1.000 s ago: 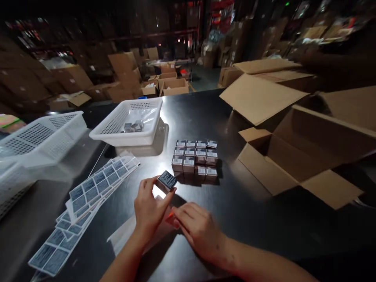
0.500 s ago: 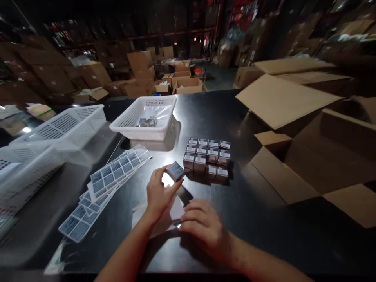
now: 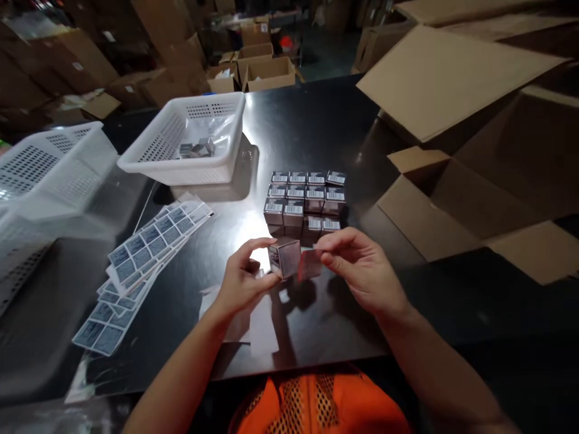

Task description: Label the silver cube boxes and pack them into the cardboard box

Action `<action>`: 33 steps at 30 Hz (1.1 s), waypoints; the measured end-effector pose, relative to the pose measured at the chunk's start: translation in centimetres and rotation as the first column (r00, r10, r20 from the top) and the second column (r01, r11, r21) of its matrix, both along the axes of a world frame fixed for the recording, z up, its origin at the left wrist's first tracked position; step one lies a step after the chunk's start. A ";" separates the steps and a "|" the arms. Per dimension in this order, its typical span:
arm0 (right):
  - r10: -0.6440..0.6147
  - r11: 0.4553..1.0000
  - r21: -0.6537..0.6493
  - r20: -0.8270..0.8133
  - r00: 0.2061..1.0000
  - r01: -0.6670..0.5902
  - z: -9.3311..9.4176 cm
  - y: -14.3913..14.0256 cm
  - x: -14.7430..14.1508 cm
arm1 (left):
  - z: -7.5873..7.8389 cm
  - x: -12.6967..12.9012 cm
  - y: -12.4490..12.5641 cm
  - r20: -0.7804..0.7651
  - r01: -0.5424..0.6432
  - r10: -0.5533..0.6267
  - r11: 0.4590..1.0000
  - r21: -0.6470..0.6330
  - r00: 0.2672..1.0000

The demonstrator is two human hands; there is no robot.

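My left hand [image 3: 246, 274] grips a small box [image 3: 289, 258] between thumb and fingers, tilted so that a plain side shows and a dark printed face points left. Close on its right, my right hand [image 3: 362, 268] pinches a thin, see-through reddish piece [image 3: 310, 265] by its edge; whether this piece touches the box I cannot tell. Just beyond both hands stand rows of small dark boxes [image 3: 294, 208] with barcode labels on top. White paper [image 3: 262, 331] lies on the table below my left hand. Sheets of dark square stickers [image 3: 145, 247] overlap to the left.
A white perforated basket [image 3: 181, 172] holding a clear bag and several small grey boxes stands behind the sticker sheets. Another white basket [image 3: 58, 181] is at the left. An open cardboard carton [image 3: 497, 199] takes up the right side of the dark, shiny table [image 3: 312, 126].
My right hand has risen from the table to beside the box, now holding the reddish piece. My left hand has turned the box. The view has tipped downward.
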State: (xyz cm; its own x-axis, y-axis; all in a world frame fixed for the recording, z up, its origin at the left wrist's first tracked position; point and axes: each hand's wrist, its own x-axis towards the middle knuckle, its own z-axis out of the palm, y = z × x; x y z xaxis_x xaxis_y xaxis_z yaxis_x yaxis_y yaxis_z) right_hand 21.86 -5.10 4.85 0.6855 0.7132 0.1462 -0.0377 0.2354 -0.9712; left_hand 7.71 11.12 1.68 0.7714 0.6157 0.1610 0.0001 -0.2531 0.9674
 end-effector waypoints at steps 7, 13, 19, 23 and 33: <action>0.033 0.996 -0.077 -0.234 0.972 -0.052 0.0 0.2 -0.7 | -0.9 -0.6 0.6 -0.024 0.114 -0.114 0.993 -0.022 0.993; -0.005 0.993 -0.115 -0.280 0.960 -0.028 -0.4 0.6 -1.4 | -1.1 -0.5 0.2 -0.019 0.102 -0.101 0.994 0.025 0.995; -0.028 0.992 -0.128 -0.233 0.972 -0.002 -0.5 0.7 -1.5 | -1.1 -0.4 0.1 -0.033 0.078 -0.077 0.996 0.039 0.996; -0.024 0.992 -0.129 -0.214 0.976 -0.005 -0.5 0.7 -1.5 | -1.2 -0.6 0.1 -0.017 0.087 -0.086 0.993 0.074 0.996; -0.037 0.990 -0.144 -0.215 0.976 0.006 -0.6 0.7 -1.6 | -0.9 -0.5 0.0 -0.009 0.078 -0.078 0.994 0.073 0.997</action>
State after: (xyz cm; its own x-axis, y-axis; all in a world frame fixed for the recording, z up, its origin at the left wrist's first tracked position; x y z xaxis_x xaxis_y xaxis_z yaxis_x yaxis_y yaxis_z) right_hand 20.28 -4.43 4.29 0.7051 0.7008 -0.1084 -0.2470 0.0994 -0.9639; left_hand 7.18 11.12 0.82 0.8178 0.5402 0.1983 -0.0165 -0.3225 0.9464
